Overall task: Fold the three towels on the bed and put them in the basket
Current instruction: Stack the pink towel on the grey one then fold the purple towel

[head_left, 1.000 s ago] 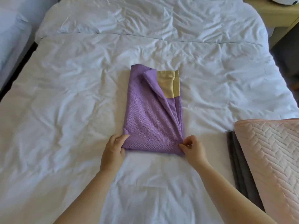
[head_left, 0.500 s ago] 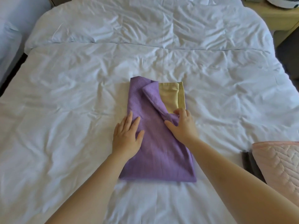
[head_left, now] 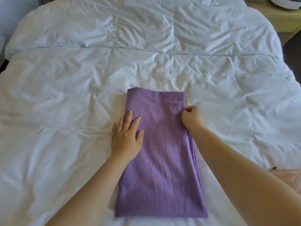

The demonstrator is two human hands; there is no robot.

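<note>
A purple towel (head_left: 161, 160) lies folded into a long strip on the white bed (head_left: 65, 111), lengthwise away from me. A thin yellow strip (head_left: 187, 101) shows at its far right edge. My left hand (head_left: 127, 136) rests flat, fingers spread, on the towel's left side. My right hand (head_left: 191, 117) pinches the towel's right edge near the far end. No basket is in view.
A pink quilted item (head_left: 291, 178) peeks in at the right edge. A wooden nightstand (head_left: 280, 18) stands at the far right corner with a white object (head_left: 286, 2) on it. White duvet stretches all around the towel.
The purple flap has been pulled right and now covers almost all the yellow part. My right hand moved to the right edge. The view has shifted closer over the towel.
</note>
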